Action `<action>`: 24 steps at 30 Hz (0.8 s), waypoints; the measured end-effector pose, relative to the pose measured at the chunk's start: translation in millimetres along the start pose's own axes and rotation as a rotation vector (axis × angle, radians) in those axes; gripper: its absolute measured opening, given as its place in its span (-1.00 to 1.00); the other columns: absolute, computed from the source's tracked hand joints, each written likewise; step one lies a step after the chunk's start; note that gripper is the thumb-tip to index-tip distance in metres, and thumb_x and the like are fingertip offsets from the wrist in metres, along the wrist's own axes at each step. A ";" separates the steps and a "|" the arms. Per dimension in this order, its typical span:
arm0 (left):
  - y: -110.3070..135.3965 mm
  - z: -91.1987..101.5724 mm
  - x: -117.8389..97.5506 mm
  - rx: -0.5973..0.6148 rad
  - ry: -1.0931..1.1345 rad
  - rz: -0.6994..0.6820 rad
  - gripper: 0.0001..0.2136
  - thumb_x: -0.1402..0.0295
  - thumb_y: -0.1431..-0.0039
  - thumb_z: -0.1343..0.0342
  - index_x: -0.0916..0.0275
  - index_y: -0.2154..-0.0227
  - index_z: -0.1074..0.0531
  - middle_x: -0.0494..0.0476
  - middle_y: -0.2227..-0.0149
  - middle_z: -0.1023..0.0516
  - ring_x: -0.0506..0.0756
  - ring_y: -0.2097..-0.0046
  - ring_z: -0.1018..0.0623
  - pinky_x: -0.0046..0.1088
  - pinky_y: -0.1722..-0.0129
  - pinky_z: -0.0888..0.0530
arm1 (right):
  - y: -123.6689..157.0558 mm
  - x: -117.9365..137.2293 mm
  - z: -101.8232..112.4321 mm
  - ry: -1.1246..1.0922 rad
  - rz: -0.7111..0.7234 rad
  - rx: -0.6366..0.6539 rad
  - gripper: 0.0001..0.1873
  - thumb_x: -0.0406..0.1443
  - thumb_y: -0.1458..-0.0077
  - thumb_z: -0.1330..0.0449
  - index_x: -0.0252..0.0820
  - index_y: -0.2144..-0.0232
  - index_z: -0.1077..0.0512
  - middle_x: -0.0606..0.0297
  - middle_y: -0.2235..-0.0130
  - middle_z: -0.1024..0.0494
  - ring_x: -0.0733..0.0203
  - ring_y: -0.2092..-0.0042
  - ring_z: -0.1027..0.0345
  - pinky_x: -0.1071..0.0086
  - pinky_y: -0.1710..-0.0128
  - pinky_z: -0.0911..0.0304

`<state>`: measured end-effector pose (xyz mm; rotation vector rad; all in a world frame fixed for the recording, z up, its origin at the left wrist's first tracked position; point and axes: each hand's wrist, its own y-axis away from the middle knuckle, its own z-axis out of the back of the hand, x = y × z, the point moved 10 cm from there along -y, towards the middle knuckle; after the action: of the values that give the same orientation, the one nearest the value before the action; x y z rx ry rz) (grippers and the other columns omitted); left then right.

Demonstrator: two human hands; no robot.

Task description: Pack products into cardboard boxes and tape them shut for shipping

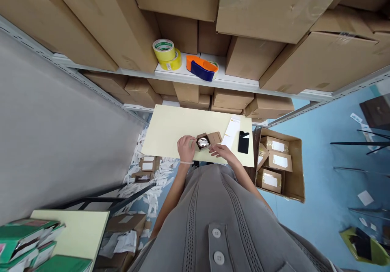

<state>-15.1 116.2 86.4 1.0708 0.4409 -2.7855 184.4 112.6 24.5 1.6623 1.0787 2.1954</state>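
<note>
A small brown cardboard box (pixel 200 147) stands on the pale yellow table with its lid flap (pixel 215 137) folded out to the right. Inside it sits a shiny, rounded silver object (pixel 202 142) whose kind I cannot make out. My left hand (pixel 186 147) is at the box's left side, thumb and fingers closed on its edge. On the other side, my right hand (pixel 222 151) has its fingers stretched out and apart, the tips close to the box's right corner. To the right of the box lie a white label strip (pixel 231 131) and a black phone (pixel 243 142).
A large carton (pixel 302 170) holding several labelled boxes stands right of the table (pixel 170 121). Ahead, a shelf (pixel 183 73) carries cartons, yellow tape rolls (pixel 166 52) and an orange-and-blue tape dispenser (pixel 201 68). Paper scraps (pixel 155 186) litter the floor at left.
</note>
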 end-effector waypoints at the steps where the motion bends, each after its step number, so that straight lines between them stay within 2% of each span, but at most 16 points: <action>1: -1.7 -8.0 -4.1 0.031 -0.027 -0.024 -0.78 0.23 -0.37 0.03 0.11 0.28 -0.49 0.16 0.21 -0.56 0.19 0.07 -0.51 -0.17 -0.04 -0.33 | -3.6 -11.9 2.8 -0.011 -0.063 -0.032 -0.59 -0.01 -0.22 -0.12 -0.19 0.23 -0.56 0.06 0.11 -0.65 0.09 0.14 -0.54 0.24 0.10 -0.40; 4: -7.4 -36.1 -32.7 0.145 -0.100 -0.172 -0.73 0.23 -0.40 0.10 0.12 0.27 -0.49 0.19 0.22 -0.56 0.19 0.12 -0.51 -0.20 0.07 -0.32 | -12.8 -39.4 7.9 -0.085 -0.174 -0.120 -0.53 0.05 -0.21 -0.09 -0.24 0.23 -0.52 -0.03 0.09 -0.63 0.07 0.14 -0.54 0.23 0.14 -0.43; 7: -10.3 -69.1 -64.1 0.298 -0.171 -0.343 -0.67 0.29 -0.43 0.20 0.17 0.27 -0.49 0.24 0.22 -0.54 0.19 0.16 -0.51 -0.21 0.14 -0.28 | -23.0 -44.6 12.1 -0.288 -0.115 -0.203 -0.53 0.02 -0.26 0.04 -0.20 0.14 -0.46 -0.01 0.01 -0.58 0.11 0.05 -0.53 0.26 0.10 -0.44; 10: -14.8 -89.6 -77.3 0.356 -0.185 -0.403 -0.68 0.38 -0.41 0.18 0.20 0.31 -0.49 0.25 0.25 -0.53 0.18 0.21 -0.51 -0.22 0.15 -0.27 | -32.1 -38.8 20.4 -0.458 -0.026 -0.292 -0.60 0.00 -0.22 0.00 -0.14 0.15 -0.44 0.08 0.07 -0.58 0.15 0.04 -0.50 0.27 0.03 -0.42; 13: -17.9 -99.2 -76.0 0.353 -0.187 -0.392 -0.69 0.44 -0.37 0.15 0.22 0.36 -0.50 0.25 0.29 -0.52 0.17 0.24 -0.52 -0.22 0.16 -0.27 | -36.5 -31.6 26.5 -0.541 0.038 -0.362 -0.62 0.03 -0.11 -0.12 -0.10 0.23 -0.46 0.19 0.24 -0.58 0.15 0.14 -0.48 0.25 0.01 -0.42; 16: -16.9 -102.4 -69.3 0.335 -0.195 -0.357 -0.67 0.39 -0.39 0.16 0.23 0.33 -0.52 0.25 0.28 -0.53 0.19 0.23 -0.53 -0.21 0.15 -0.29 | -35.6 -29.8 27.1 -0.602 0.072 -0.398 -0.63 0.03 -0.03 -0.19 -0.10 0.29 -0.47 0.27 0.36 -0.54 0.17 0.23 -0.45 0.24 0.03 -0.41; 24: -2.7 -102.4 -68.6 0.371 -0.169 -0.384 -0.65 0.33 -0.41 0.17 0.21 0.15 -0.56 0.28 0.16 -0.57 0.21 0.11 -0.55 -0.16 0.08 -0.31 | -29.7 -31.4 30.1 -0.618 0.092 -0.444 -0.67 0.00 0.07 -0.21 -0.11 0.38 -0.42 0.25 0.28 -0.55 0.17 0.17 -0.45 0.29 0.08 -0.38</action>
<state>100.1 151.7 60.7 0.8720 0.1173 -3.3646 214.4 130.0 -15.1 1.9769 0.3314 1.6056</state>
